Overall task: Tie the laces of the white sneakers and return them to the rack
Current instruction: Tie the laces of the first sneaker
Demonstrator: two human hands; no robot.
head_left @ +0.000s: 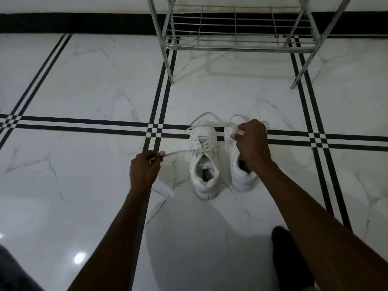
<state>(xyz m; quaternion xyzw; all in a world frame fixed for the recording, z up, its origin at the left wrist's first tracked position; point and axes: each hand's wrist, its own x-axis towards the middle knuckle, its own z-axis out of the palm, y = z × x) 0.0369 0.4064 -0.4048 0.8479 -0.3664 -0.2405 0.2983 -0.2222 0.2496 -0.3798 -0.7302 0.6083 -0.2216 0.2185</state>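
Two white sneakers stand side by side on the tiled floor, toes pointing away from me. The left sneaker [204,164] has its laces [206,147] crossed over the tongue and pulled out to both sides. My left hand [144,169] pinches one lace end to the left of that shoe. My right hand [251,141] grips the other lace end above the right sneaker [241,175], hiding much of it. Loose lace loops trail over both toes. The metal rack [239,32] stands further away, its lowest shelf bare.
The floor [84,80] is white marble tile with black stripe lines. A black skirting band [73,23] runs along the far wall. A dark foot or shoe [287,255] shows at the lower right, dark cloth at the lower left corner.
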